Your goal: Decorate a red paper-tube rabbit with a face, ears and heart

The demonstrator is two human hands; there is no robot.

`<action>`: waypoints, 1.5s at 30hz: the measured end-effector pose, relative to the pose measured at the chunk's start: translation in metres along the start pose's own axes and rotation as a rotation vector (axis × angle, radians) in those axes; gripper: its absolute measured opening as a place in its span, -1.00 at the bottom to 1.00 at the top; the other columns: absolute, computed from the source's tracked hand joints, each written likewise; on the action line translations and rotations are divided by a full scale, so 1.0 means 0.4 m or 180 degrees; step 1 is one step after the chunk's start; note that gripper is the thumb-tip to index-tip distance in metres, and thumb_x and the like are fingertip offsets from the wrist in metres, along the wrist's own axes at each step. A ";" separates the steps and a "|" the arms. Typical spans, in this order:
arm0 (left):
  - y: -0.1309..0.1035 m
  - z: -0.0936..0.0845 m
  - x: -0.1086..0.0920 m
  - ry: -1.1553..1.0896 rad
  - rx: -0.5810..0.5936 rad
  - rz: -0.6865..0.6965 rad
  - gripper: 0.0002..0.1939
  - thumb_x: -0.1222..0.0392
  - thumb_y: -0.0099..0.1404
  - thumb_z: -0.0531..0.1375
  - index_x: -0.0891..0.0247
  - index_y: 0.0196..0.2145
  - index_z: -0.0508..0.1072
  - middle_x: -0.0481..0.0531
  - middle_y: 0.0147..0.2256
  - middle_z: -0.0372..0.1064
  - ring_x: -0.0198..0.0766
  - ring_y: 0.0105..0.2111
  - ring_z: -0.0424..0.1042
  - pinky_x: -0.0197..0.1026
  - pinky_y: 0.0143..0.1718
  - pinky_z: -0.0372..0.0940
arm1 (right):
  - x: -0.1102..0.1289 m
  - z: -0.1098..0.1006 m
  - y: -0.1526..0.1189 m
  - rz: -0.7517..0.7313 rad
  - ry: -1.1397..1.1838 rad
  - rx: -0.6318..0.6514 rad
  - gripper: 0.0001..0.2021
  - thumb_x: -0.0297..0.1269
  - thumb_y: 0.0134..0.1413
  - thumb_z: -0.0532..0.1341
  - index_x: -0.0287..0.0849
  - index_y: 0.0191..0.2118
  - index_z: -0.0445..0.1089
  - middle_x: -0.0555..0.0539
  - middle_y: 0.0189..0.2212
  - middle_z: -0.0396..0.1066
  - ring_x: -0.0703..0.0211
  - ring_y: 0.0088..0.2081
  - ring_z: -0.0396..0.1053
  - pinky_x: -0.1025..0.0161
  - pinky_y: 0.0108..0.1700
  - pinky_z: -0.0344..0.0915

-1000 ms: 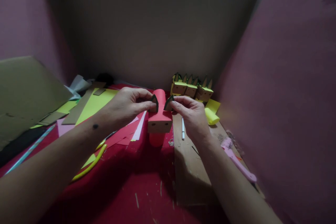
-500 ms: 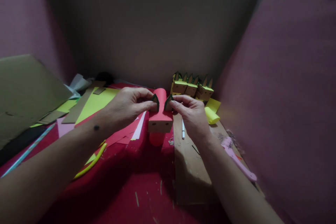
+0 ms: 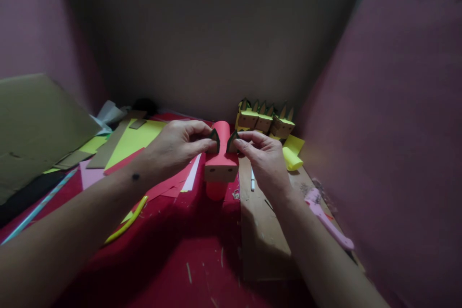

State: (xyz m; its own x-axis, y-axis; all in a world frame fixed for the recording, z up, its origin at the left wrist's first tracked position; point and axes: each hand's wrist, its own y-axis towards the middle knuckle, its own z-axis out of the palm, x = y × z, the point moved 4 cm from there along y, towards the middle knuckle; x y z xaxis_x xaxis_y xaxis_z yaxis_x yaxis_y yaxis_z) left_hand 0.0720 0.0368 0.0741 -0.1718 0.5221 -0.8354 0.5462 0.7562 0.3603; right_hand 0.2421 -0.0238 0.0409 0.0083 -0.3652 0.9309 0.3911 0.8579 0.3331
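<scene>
A red paper and cardboard animal figure (image 3: 221, 159) stands in front of me, its brown cardboard face showing two dark dots. On top of its head are two pointed, green-edged cardboard ears. My left hand (image 3: 180, 147) pinches the left ear (image 3: 215, 140) between thumb and fingertips. Opposite it, my right hand (image 3: 265, 156) pinches the right ear (image 3: 232, 141) the same way. Below the face, a rounded red part (image 3: 216, 191) of the figure shows. Whether the ears are fixed to the head cannot be made out.
Several yellow figures with pointed ears (image 3: 265, 118) stand at the back right. Nearby lie a yellow paper roll (image 3: 292, 159), a white pen (image 3: 252, 180) and a cardboard sheet (image 3: 263, 250). A pink-handled tool (image 3: 330, 224) is at right; yellow-handled scissors (image 3: 128, 224) and coloured paper (image 3: 133, 142) are at left.
Both hands stay pinched on the two ears with almost no movement. The whole view has shifted very slightly.
</scene>
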 end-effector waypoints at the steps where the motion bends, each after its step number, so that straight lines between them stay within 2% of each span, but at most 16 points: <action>1: 0.000 0.000 -0.001 0.0013 0.0000 0.0005 -0.90 0.23 0.16 0.27 0.24 -0.44 0.61 -0.01 -0.44 0.59 -0.23 -0.39 0.51 -0.21 -0.31 0.36 | 0.000 0.001 -0.001 -0.0009 -0.0011 0.0004 -0.95 -0.31 -0.11 0.46 -0.08 -0.43 0.63 0.07 -0.54 0.58 0.22 -0.43 0.52 0.18 -0.28 0.53; 6: 0.001 0.000 -0.001 0.0076 0.0008 -0.0010 -0.88 0.21 0.16 0.27 0.26 -0.46 0.60 -0.01 -0.45 0.58 -0.24 -0.39 0.50 -0.21 -0.32 0.33 | 0.007 0.001 -0.007 -0.0132 -0.0180 -0.0050 -0.95 -0.34 -0.07 0.45 -0.08 -0.40 0.64 0.07 -0.50 0.60 0.25 -0.41 0.53 0.23 -0.30 0.53; 11: 0.000 -0.002 0.003 0.0128 -0.0042 0.0042 -0.88 0.20 0.16 0.27 0.25 -0.47 0.60 -0.07 -0.52 0.52 -0.29 -0.48 0.40 -0.22 -0.41 0.26 | 0.004 0.002 -0.009 -0.0157 -0.0151 -0.0091 -0.95 -0.33 -0.09 0.44 -0.10 -0.40 0.64 0.07 -0.50 0.60 0.26 -0.43 0.52 0.26 -0.33 0.51; 16: -0.003 0.001 0.012 0.0060 -0.0038 0.0051 -0.89 0.21 0.17 0.27 0.25 -0.45 0.60 -0.05 -0.51 0.53 -0.29 -0.49 0.41 -0.20 -0.39 0.30 | 0.000 0.004 -0.010 -0.0129 -0.0086 -0.0129 -0.95 -0.34 -0.11 0.45 -0.09 -0.42 0.64 0.08 -0.53 0.59 0.30 -0.48 0.48 0.29 -0.40 0.46; 22: -0.005 0.003 0.014 -0.0029 -0.0031 0.0105 -0.88 0.21 0.18 0.27 0.27 -0.43 0.60 -0.04 -0.49 0.55 -0.27 -0.46 0.44 -0.20 -0.37 0.32 | -0.003 0.006 -0.007 -0.0120 -0.0070 -0.0103 -0.95 -0.35 -0.11 0.45 -0.08 -0.43 0.64 0.08 -0.53 0.58 0.29 -0.47 0.48 0.25 -0.34 0.51; 33: -0.004 0.001 0.008 0.0112 0.0016 0.0157 -0.86 0.15 0.17 0.26 0.23 -0.45 0.57 -0.06 -0.50 0.51 -0.27 -0.46 0.42 -0.19 -0.38 0.31 | -0.006 0.006 -0.008 -0.0078 -0.0027 -0.0109 -0.95 -0.33 -0.12 0.45 -0.08 -0.42 0.63 0.09 -0.51 0.56 0.29 -0.47 0.47 0.23 -0.33 0.51; 45: -0.007 -0.006 0.013 0.0483 -0.0037 -0.0037 -0.79 0.06 0.18 0.24 0.24 -0.42 0.59 0.00 -0.46 0.52 -0.23 -0.45 0.38 -0.16 -0.39 0.26 | -0.007 0.007 -0.006 -0.0022 0.0038 -0.0006 -0.90 -0.29 -0.15 0.45 -0.10 -0.39 0.62 0.06 -0.48 0.62 0.27 -0.46 0.53 0.24 -0.33 0.50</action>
State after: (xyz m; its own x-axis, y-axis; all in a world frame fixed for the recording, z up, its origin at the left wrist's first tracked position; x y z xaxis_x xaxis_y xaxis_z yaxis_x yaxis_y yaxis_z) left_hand 0.0677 0.0382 0.0695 -0.3004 0.5663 -0.7675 0.5342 0.7665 0.3565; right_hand 0.2385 -0.0238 0.0378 0.0167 -0.3755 0.9267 0.3929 0.8547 0.3393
